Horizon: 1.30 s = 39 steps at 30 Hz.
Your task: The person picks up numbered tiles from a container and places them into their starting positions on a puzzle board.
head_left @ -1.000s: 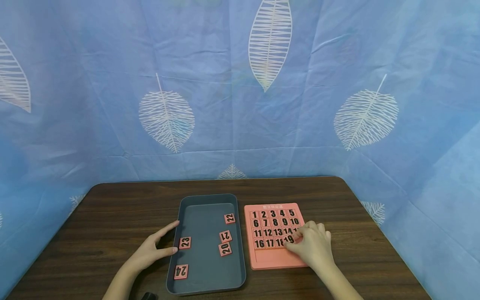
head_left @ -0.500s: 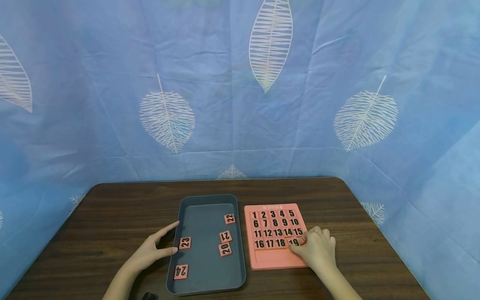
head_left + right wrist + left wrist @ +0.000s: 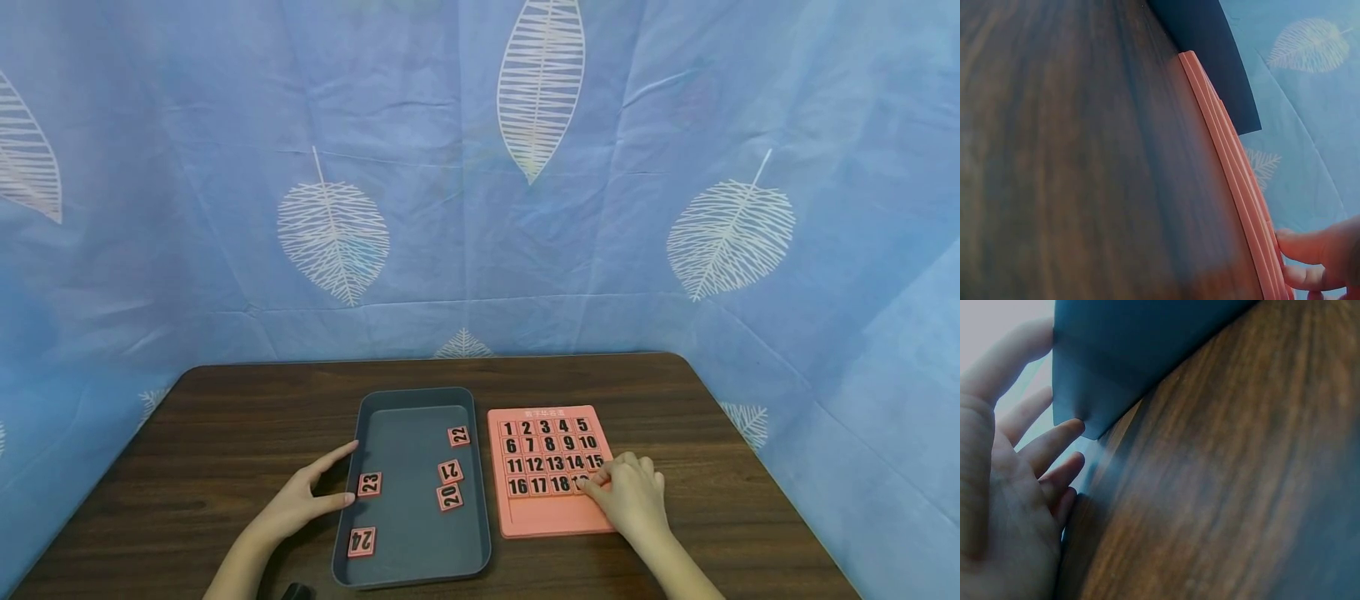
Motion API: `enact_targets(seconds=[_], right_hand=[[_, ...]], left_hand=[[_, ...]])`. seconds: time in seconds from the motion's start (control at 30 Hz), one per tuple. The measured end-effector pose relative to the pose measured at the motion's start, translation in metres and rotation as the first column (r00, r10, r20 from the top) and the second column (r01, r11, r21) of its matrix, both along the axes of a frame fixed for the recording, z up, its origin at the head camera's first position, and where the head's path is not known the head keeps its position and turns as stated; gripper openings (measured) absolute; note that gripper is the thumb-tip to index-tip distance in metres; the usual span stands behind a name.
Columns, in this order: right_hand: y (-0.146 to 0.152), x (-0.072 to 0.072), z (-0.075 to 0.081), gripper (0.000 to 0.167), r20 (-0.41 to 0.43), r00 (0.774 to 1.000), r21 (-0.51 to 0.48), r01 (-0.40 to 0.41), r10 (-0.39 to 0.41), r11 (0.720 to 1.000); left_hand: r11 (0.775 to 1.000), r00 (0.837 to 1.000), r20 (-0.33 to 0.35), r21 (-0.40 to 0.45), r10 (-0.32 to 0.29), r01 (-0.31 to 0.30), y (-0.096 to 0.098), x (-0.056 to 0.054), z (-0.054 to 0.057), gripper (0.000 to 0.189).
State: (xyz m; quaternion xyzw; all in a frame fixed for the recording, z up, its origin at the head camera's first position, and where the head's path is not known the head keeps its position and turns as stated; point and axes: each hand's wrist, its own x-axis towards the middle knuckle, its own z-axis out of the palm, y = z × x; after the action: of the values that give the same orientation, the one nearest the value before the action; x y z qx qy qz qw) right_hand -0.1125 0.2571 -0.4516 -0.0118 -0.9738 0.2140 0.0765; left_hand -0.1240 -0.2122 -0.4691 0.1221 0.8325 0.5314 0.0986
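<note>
My right hand (image 3: 633, 496) has its thumb and forefinger on the number 19 tile (image 3: 579, 481), partly hiding it, at the right of the fourth row. This tile lies in a pink number puzzle board (image 3: 555, 521), where rows of black-numbered tiles run from 1 upward. In the right wrist view, the fingertips meet the edge of the pink board (image 3: 1235, 169). At the left, my left hand (image 3: 303, 498) rests its thumb and spread fingers against the side of a dark grey tray (image 3: 408, 533). The left wrist view shows fingertips at the tray's wall (image 3: 1122, 356).
Loose tiles lie in the tray: 22 (image 3: 458, 436), 21 (image 3: 450, 472), 20 (image 3: 449, 497), 23 (image 3: 369, 484) and 24 (image 3: 362, 542). A small black object (image 3: 297, 592) sits at the front edge of the wooden table (image 3: 172, 467). Behind hangs a blue leaf-patterned cloth (image 3: 435, 233).
My right hand shifted right with the 19 tile, uncovering 15, then came slightly back left. The fingers now cover more of the 19. My left hand and the tray stayed put.
</note>
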Motion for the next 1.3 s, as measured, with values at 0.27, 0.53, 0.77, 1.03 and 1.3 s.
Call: enact_targets(seconds=[0.27,0.53,0.77,1.03,1.3], right_hand=[[0.001,-0.002,-0.002,0.024,-0.022,1.000,-0.007,-0.005,0.005,1.000],[0.000,-0.004,0.008,0.018,-0.074,0.997,-0.004,-0.018,0.018,1.000],[-0.018,-0.008,0.027,0.014,-0.200,0.970,-0.086,-0.155,0.136,0.984],[-0.057,-0.009,0.038,0.022,-0.318,0.884,-0.087,-0.388,0.344,0.917],[-0.093,-0.011,0.039,0.029,-0.239,0.824,-0.061,-0.540,0.513,0.839]], left_hand=[[1.000,1.000,-0.006,0.003,0.000,0.000,0.000,0.000,0.000,0.072],[1.000,1.000,-0.012,0.005,-0.006,0.006,0.000,0.000,-0.001,0.072],[1.000,1.000,-0.015,0.007,-0.009,0.009,-0.001,0.000,-0.001,0.071],[1.000,1.000,-0.013,0.004,-0.009,0.009,0.000,-0.001,0.000,0.071],[1.000,1.000,-0.008,0.014,-0.015,0.015,-0.001,-0.001,-0.001,0.070]])
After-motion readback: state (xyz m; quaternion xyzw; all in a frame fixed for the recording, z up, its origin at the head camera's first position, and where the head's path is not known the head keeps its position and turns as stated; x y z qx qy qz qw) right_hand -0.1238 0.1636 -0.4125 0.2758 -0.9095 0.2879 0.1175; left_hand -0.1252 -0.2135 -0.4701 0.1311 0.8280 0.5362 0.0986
